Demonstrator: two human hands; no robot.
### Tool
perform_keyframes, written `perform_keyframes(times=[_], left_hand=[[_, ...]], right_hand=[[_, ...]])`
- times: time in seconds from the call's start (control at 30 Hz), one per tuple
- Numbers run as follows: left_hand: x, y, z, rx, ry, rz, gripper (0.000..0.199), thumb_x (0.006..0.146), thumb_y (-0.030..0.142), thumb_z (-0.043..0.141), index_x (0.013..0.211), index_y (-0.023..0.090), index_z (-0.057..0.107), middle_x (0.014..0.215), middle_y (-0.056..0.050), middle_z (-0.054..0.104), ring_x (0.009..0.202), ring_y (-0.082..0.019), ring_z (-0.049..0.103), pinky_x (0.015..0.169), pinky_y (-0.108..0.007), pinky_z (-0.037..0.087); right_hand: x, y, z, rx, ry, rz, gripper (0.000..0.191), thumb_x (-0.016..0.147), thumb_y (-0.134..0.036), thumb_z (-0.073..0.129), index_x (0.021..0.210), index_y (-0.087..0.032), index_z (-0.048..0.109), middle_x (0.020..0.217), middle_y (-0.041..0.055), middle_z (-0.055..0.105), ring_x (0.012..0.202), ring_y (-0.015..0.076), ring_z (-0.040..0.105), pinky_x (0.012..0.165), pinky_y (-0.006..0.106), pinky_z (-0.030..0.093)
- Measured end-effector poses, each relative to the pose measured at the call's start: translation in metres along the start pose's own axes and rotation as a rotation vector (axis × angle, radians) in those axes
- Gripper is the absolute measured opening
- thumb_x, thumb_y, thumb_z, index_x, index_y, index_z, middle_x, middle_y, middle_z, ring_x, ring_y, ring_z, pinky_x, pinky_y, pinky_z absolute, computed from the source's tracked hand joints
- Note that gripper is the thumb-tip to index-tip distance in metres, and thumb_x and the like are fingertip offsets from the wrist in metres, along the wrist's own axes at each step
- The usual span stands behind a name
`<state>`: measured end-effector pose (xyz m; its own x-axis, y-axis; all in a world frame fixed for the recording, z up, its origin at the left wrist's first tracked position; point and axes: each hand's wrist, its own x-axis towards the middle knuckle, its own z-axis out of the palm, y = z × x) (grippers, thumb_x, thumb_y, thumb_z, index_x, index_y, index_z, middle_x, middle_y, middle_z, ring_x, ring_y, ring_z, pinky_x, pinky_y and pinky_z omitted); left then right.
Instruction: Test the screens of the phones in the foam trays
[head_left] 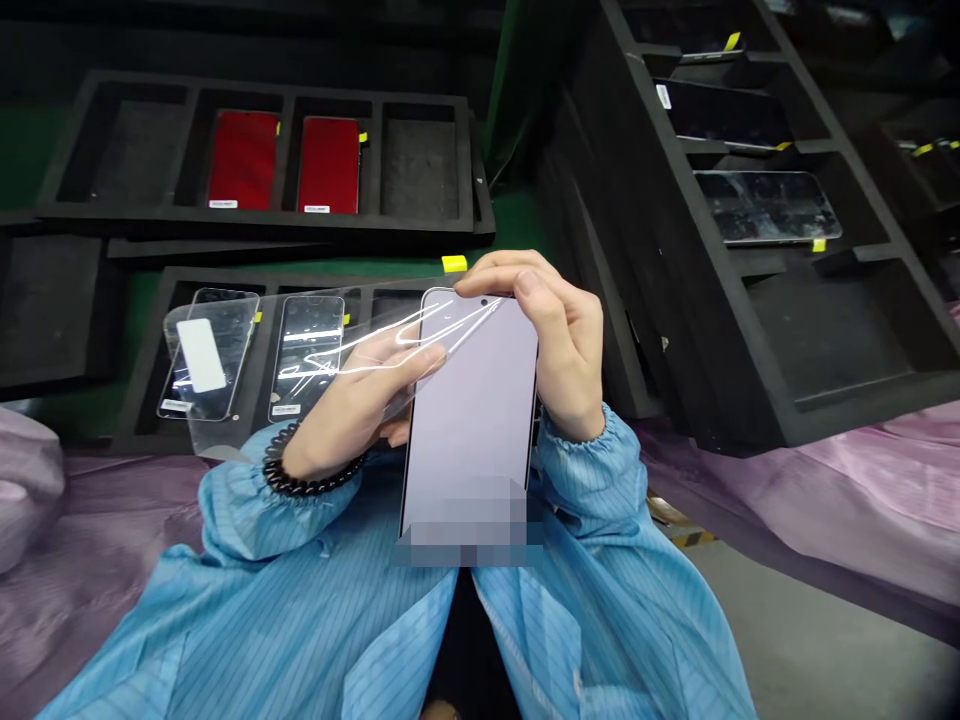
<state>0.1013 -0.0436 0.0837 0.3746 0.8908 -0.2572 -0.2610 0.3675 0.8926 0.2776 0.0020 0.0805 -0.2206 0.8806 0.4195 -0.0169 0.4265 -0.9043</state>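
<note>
A phone (476, 420) with a lit, pale lilac screen stands tilted in front of my chest, its lower end blurred out. My left hand (379, 375) is closed around its left edge, thumb near the front. A clear plastic film (315, 345) crosses the upper screen and trails left over that hand. The film carries a white label (200, 355) near its far end. At the phone's top right, my right hand (559, 335) is closed, with the film's creases converging under its thumb and fingers. A yellow tab (454, 264) shows just above the fingertips.
A black foam tray (285, 222) at the back left holds two red-screened phones (244, 160). The nearer tray (131, 420) holds two dark phones (307, 350), partly under the film. Stacked foam trays (780, 425) on the right hold several dark phones (765, 207).
</note>
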Motion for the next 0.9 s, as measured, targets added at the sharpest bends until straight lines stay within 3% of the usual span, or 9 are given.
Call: perform_keyframes(times=[0.13,0.27,0.63,0.77,0.9], left_hand=[[0.0027,0.0017,0.0015,-0.017,-0.035,0.012,0.027,0.093,0.04,0.062,0.083,0.018,0.05,0.054,0.008,0.053,0.032,-0.002,0.038,0.027,-0.011,0.024],[0.0038,0.0041,0.0041,-0.086,-0.091,0.001,0.022,0.097,0.034,0.055,0.082,0.017,0.051,0.054,0.008,0.05,0.033,-0.002,0.034,0.027,-0.012,0.025],[0.0034,0.0052,0.0048,-0.079,-0.043,-0.026,0.025,0.097,0.035,0.055,0.078,0.018,0.052,0.055,0.006,0.05,0.033,-0.003,0.036,0.028,-0.012,0.025],[0.0044,0.0056,0.0078,-0.056,-0.012,-0.049,0.025,0.093,0.037,0.059,0.079,0.018,0.052,0.055,0.006,0.05,0.033,-0.003,0.036,0.028,-0.013,0.024],[0.0015,0.0071,-0.0018,-0.005,0.009,-0.069,0.026,0.09,0.042,0.062,0.082,0.018,0.054,0.053,0.006,0.049,0.032,-0.005,0.037,0.028,-0.015,0.025]], right_hand=[[0.0005,0.0009,0.0005,-0.026,0.014,0.02,0.038,0.104,-0.041,0.046,0.094,-0.024,0.079,0.104,0.0026,0.072,0.106,0.0225,0.069,0.098,0.041,0.057],[0.0021,0.002,0.0014,0.005,0.028,0.025,0.035,0.105,-0.031,0.045,0.093,-0.024,0.078,0.102,0.0005,0.072,0.102,0.018,0.069,0.097,0.036,0.058],[0.0047,0.0079,0.0012,-0.035,0.045,0.061,0.034,0.104,-0.042,0.048,0.089,-0.03,0.076,0.101,0.0002,0.073,0.096,0.0179,0.068,0.093,0.035,0.058],[0.0065,0.0056,0.0061,0.018,0.038,0.046,0.034,0.104,-0.031,0.046,0.087,-0.029,0.075,0.1,-0.0002,0.073,0.097,0.0181,0.067,0.094,0.036,0.055],[0.0018,-0.0019,0.0039,0.199,0.228,0.004,0.034,0.102,-0.022,0.037,0.112,-0.026,0.069,0.116,0.0007,0.068,0.108,0.0173,0.063,0.096,0.035,0.051]])
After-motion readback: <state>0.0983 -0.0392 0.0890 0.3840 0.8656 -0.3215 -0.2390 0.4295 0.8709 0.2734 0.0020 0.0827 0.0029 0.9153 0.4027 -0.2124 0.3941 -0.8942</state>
